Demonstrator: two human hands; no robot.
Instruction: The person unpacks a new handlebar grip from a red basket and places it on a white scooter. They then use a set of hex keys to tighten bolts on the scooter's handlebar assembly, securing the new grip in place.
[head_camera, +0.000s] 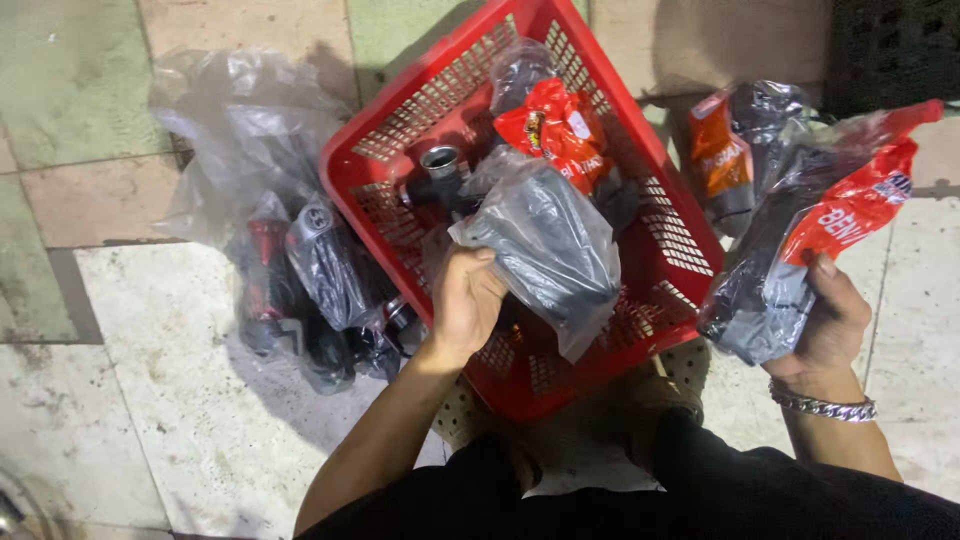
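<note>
Red basket (690, 245) centre, left hand (465, 300) gripping grey bagged part (550, 250) over it, right hand (830, 325) gripping red-labelled bag (800, 250) just right, clear bags (300, 270) piled left.

The left hand (465, 300) holds a clear plastic bag with a dark grey part (550, 250) over the red basket (400, 130). Inside the basket lies a bag with a red and orange label (556, 128). The right hand (830, 320) holds a clear bag with a red label (850, 205). Just behind it lies another bag with an orange label (722, 160). On the floor, left of the basket, sits a heap of clear bags with dark parts (300, 270).
</note>
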